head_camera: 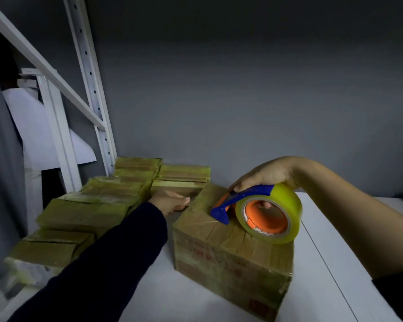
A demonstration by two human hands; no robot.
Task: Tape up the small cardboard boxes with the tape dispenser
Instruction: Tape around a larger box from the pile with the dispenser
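A small cardboard box (pixel 228 254) wrapped in clear tape sits on the white table (pixel 330 270) in front of me. My right hand (pixel 265 174) grips a blue and orange tape dispenser (pixel 261 212) with a yellowish tape roll, which rests on the box's top near its right side. Its blue blade end touches the top face. My left hand (pixel 172 202), in a dark sleeve, holds the box's far left edge.
Several taped boxes (pixel 98 205) lie stacked in rows on the left, reaching to the grey wall. A white metal shelf frame (pixel 89 89) stands at the far left. Bare table surface extends to the right of the box.
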